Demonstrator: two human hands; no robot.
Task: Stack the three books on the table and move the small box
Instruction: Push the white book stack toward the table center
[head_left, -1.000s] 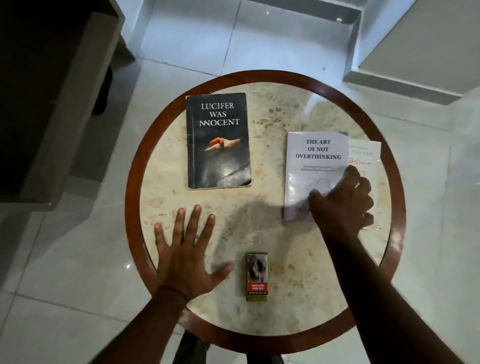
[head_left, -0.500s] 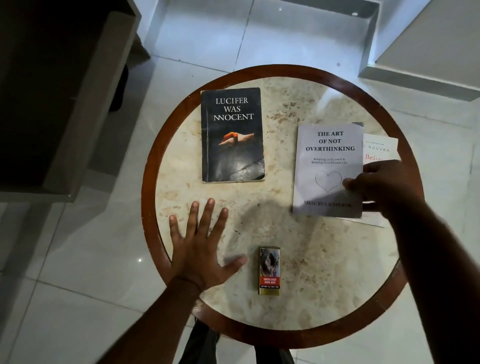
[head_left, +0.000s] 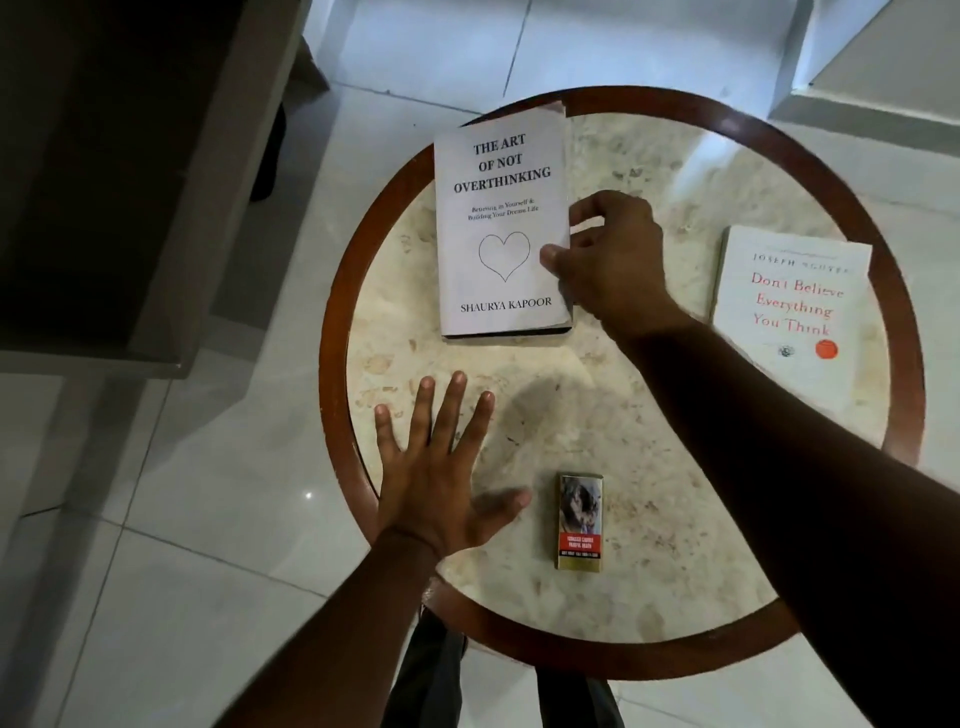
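Note:
On the round marble table (head_left: 649, 457), the white book "The Art of Not Overthinking" (head_left: 501, 228) lies at the far left on top of a dark book, of which only a thin edge (head_left: 511, 332) shows. My right hand (head_left: 613, 260) grips the white book's right edge, thumb on the cover. A cream book, "Don't Believe Everything You Think" (head_left: 795, 312), lies alone at the right. The small box (head_left: 581, 522) lies near the front edge. My left hand (head_left: 436, 467) rests flat with fingers spread, left of the box and holding nothing.
The table has a raised brown wooden rim (head_left: 623, 660). A dark cabinet (head_left: 130, 182) stands on the left. A white ledge (head_left: 883, 78) is at the back right. White floor tiles surround the table. My legs (head_left: 431, 675) show under the front edge.
My right hand carried the white book from the right side across to the left and onto the dark book, which uncovered the cream book. My left hand has stayed flat.

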